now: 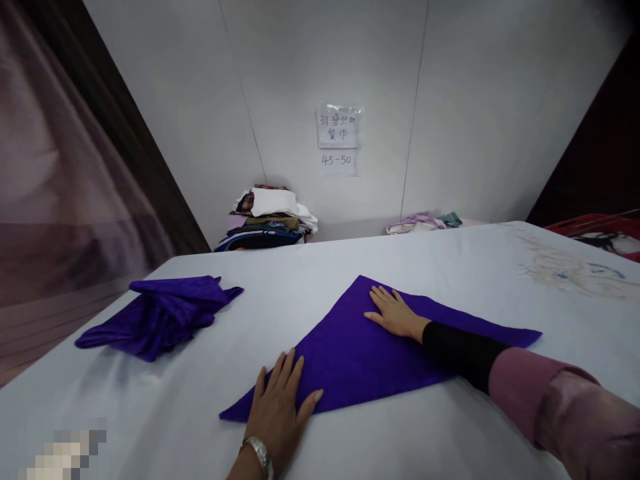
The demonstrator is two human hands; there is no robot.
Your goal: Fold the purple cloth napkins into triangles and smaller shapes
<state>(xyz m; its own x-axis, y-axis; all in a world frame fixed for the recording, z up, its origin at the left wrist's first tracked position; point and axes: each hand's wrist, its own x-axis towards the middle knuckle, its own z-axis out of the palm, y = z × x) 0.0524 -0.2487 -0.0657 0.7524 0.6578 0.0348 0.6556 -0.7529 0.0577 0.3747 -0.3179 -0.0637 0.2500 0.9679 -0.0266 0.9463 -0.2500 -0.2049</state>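
A purple cloth (350, 353) folded into a triangle lies flat on the white-covered surface (440, 267) in front of me. My left hand (277, 410) rests open with fingers flat on the triangle's near left corner. My right hand (395, 312) lies open, palm down, near the triangle's far point. A second purple cloth (157, 317) sits crumpled to the left, apart from both hands.
A pile of folded clothes (267, 223) stands against the white wall at the back. More loose fabric (423, 222) lies at the back right. A paper sign (339, 127) hangs on the wall. A red bin (600, 230) sits at the right edge.
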